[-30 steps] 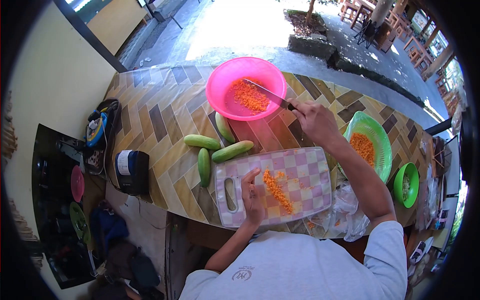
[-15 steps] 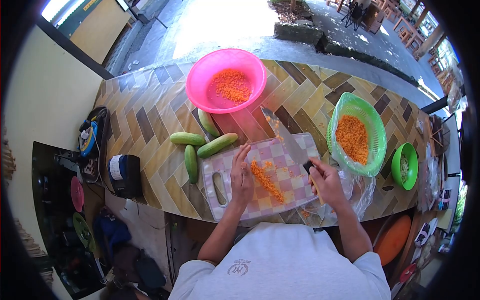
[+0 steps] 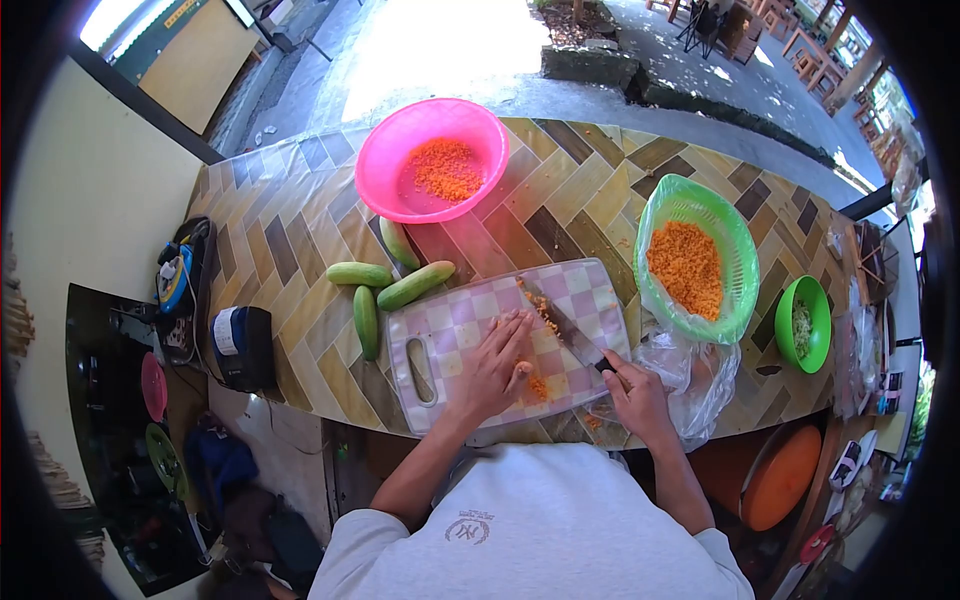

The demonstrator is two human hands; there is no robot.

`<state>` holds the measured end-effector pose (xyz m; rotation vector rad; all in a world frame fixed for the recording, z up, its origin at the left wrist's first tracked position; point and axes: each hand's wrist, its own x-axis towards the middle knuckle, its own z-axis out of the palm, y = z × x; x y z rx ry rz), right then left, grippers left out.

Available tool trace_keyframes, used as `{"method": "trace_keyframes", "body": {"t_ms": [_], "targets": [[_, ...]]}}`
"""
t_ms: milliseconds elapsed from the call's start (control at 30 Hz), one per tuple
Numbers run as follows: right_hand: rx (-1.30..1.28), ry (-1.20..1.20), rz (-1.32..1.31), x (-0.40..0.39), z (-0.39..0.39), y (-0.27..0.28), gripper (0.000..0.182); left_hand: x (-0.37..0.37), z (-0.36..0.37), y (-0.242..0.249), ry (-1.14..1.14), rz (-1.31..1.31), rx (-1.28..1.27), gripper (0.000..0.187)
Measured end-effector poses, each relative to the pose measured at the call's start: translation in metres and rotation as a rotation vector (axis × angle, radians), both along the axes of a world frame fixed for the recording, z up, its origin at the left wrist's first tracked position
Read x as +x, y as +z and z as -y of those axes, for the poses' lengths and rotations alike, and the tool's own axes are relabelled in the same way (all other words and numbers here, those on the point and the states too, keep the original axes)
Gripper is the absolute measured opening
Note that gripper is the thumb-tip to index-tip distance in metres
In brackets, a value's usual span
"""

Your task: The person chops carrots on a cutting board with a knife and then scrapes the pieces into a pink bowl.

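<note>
My right hand grips the dark handle of a kitchen knife, whose blade lies low over the checkered cutting board. Bits of finely chopped orange food, apparently carrot, cling along the blade. My left hand is stretched out on the board just left of the blade, fingers extended and holding nothing. Beside its thumb is a small heap of chopped carrot, partly covered by the hand. Several green cucumbers lie at the board's upper left.
Beyond the board stands a pink basin with chopped carrot inside. To the right are a plastic-lined green basket of chopped carrot and a green bowl with pale green shreds. A black box-shaped device sits at left.
The knife has come down from a raised tilt to lie low over the board. My left hand has moved right and flattened beside the blade, and the line of carrot is now partly hidden.
</note>
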<state>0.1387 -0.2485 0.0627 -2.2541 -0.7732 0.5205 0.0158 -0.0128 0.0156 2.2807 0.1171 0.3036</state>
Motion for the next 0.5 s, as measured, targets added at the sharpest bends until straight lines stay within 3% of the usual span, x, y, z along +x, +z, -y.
{"method": "trace_keyframes", "body": {"t_ms": [100, 200, 400, 500], "targets": [[0.053, 0.103, 0.039, 0.011, 0.008, 0.002, 0.035, -0.002, -0.013, 0.004, 0.137, 0.078, -0.034, 0.069], [0.056, 0.028, 0.050, 0.021, 0.006, 0.003, 0.034, 0.011, -0.031, 0.009, 0.273, 0.045, 0.104, 0.070], [-0.014, 0.191, 0.053, 0.027, 0.004, 0.006, 0.032, 0.034, -0.060, -0.010, 0.202, -0.135, 0.314, 0.071], [0.118, 0.090, 0.079, 0.026, 0.015, -0.006, 0.031, 0.028, -0.055, -0.014, 0.147, -0.177, 0.329, 0.073]]}}
